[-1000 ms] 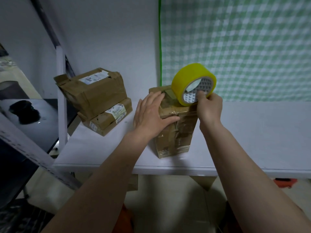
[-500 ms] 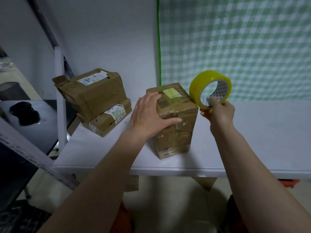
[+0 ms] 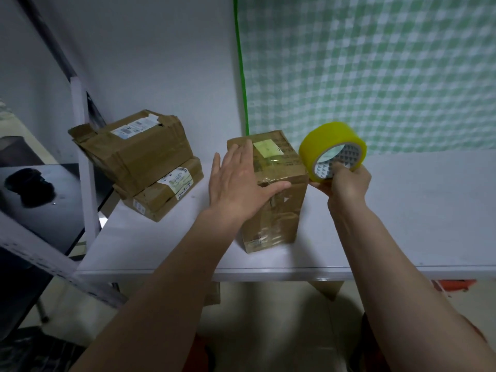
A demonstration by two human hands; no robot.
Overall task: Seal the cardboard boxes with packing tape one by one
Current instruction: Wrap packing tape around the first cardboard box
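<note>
A white worktop (image 3: 418, 210) stands against a pale wall, seen from above by the person working at it.

At its far left, near the left edge, two worn brown cardboard boxes with white shipping labels (image 3: 139, 159) sit stacked, the larger one tilted on top of the flatter one. They lie well apart from the work in hand, probably waiting their turn.

Near the middle stands an upright brown cardboard box with a pale yellow sticker on its top (image 3: 273, 194), close to the front edge of the worktop. The left hand (image 3: 239, 183) lies flat on the box's top left part, fingers straight and spread, the thumb reaching along the top front edge. This looks like a steadying press, to keep the tall, narrow box from tipping or sliding while tape is drawn over it. Glossy clear tape already shows on its top and front.

Just beside the box's top right corner, the right hand (image 3: 346, 183) grips a yellow roll of packing tape (image 3: 332, 149), fingers hooked into the patterned core, the roll held in the air. Whether a strip still joins roll and box cannot be told.

To the right, the worktop offers wide room for moving the roll. A green and white checked cloth (image 3: 375, 71) hangs behind it.
</note>
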